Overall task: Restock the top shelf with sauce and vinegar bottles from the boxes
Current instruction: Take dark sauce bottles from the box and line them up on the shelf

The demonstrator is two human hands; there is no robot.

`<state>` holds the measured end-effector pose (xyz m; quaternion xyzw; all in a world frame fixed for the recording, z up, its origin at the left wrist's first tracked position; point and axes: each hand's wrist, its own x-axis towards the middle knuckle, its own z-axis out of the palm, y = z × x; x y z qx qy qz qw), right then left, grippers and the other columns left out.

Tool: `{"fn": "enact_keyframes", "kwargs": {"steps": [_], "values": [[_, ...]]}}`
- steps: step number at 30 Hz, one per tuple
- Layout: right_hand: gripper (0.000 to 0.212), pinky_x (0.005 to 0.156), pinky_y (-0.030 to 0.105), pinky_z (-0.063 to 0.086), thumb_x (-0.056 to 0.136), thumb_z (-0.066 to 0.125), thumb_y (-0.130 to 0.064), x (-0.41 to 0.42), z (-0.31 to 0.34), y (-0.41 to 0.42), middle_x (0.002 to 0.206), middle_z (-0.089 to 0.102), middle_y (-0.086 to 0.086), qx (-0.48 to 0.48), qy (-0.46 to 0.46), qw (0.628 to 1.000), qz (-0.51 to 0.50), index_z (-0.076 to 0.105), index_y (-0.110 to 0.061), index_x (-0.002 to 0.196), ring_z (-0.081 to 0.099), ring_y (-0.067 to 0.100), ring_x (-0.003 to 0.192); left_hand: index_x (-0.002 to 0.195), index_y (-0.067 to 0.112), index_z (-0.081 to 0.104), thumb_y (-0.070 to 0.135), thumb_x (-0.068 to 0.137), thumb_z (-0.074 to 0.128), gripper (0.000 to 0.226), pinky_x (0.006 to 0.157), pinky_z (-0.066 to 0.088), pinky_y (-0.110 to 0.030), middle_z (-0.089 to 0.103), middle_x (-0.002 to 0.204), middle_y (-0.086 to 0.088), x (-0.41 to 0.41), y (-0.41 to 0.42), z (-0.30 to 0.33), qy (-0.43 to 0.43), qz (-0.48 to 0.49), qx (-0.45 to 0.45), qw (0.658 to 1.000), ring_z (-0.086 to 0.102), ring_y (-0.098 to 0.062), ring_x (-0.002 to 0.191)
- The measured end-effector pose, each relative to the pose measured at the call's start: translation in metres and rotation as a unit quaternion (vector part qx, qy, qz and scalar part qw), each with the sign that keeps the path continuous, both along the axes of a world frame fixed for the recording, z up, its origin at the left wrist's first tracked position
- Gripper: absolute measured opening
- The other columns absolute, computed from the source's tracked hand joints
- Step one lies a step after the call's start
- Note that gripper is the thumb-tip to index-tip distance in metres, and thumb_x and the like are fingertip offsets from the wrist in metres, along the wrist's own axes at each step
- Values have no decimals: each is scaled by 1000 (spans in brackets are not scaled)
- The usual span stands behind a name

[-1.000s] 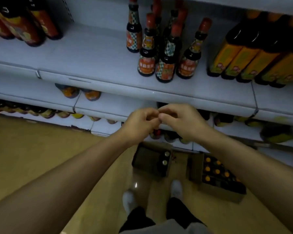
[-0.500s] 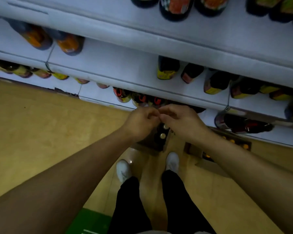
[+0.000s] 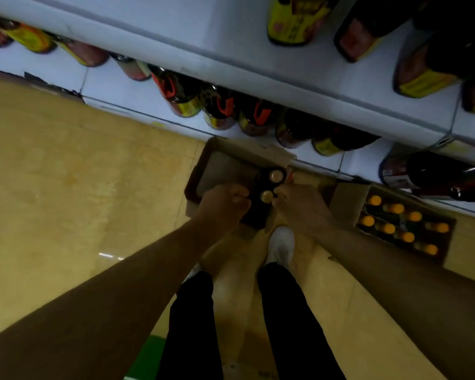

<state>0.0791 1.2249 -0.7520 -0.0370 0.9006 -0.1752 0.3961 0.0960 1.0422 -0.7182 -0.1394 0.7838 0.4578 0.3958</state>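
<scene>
While both arms reach down, the left hand (image 3: 225, 200) and right hand (image 3: 296, 204) flank two gold-capped bottles (image 3: 266, 187) standing in the open box (image 3: 217, 163) on the floor; fingers curl, but whether either grip holds a bottle is unclear.

The floor (image 3: 66, 187) is smooth and yellow-beige, and it fills the picture from 7 to 10 o'clock. A small reflection of light (image 3: 109, 255) shines on it near 8 o'clock. White shelving (image 3: 258, 58) runs across the top, from 10 to 3 o'clock. A green strip (image 3: 148, 357) lies at 6 o'clock. The light is dim.
</scene>
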Motion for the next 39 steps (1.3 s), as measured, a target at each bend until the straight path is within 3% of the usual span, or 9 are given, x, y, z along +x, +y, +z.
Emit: {"fn": "enact_keyframes", "kwargs": {"steps": [4,7,12,17,19,23,28,36,39], "values": [[19,51,18,25,100,45,-21,1,-66,2,75,46,-2,44,12,997,68,55,-15,85,47,12,67,125,14,61,18,96,58,30,86,51,-28,63,118,-1,9,13,-59,-26,47,-1,999,60,-15,105],[14,65,29,37,99,47,-22,2,-111,1,85,49,1,58,13,992,112,48,-18,86,57,21,83,125,17,61,19,96,58,29,72,46,-19,64,120,-1,15,22,-96,-35,69,4,997,57,-10,100],[25,95,37,44,97,50,-15,6,-167,-1,120,58,10,114,76,963,232,56,-9,120,55,30,114,126,17,61,17,97,56,29,86,40,-20,61,125,1,17,33,-146,-27,55,-24,998,54,-8,110],[13,78,33,52,89,63,-18,3,-188,-5,95,69,4,196,133,919,315,68,-14,100,67,23,90,123,18,62,18,97,56,26,87,46,-24,58,107,6,20,36,-173,-33,63,-24,997,57,-10,102],[18,82,32,51,94,54,-19,4,-195,-6,102,68,1,222,134,901,347,66,-17,108,66,22,97,122,19,62,19,97,56,26,85,48,-24,58,106,6,23,36,-182,-36,62,-26,997,56,-9,97],[20,86,32,51,93,60,-30,-2,-204,-8,103,68,1,228,152,905,325,68,-18,108,65,22,99,120,21,63,20,97,55,25,75,44,-19,60,109,5,28,35,-191,-33,58,-31,997,56,-9,96],[33,100,40,41,102,37,-15,-3,-209,-7,126,56,13,193,104,919,328,49,-6,131,53,33,119,122,19,63,18,96,57,27,81,47,-25,63,114,2,27,32,-189,-36,55,-36,997,58,-11,97],[31,88,40,41,99,41,-16,-7,-155,-12,118,56,15,134,139,934,302,52,-8,127,55,33,108,124,15,62,12,96,56,29,84,47,-24,64,120,-2,11,27,-158,-13,64,-39,997,59,-13,105],[29,88,40,37,94,49,-19,-13,-123,-18,117,53,13,115,126,952,256,51,-12,121,50,34,109,122,12,62,9,95,55,28,91,52,-34,65,119,-5,4,29,-138,16,60,-41,997,61,-18,109]]}}
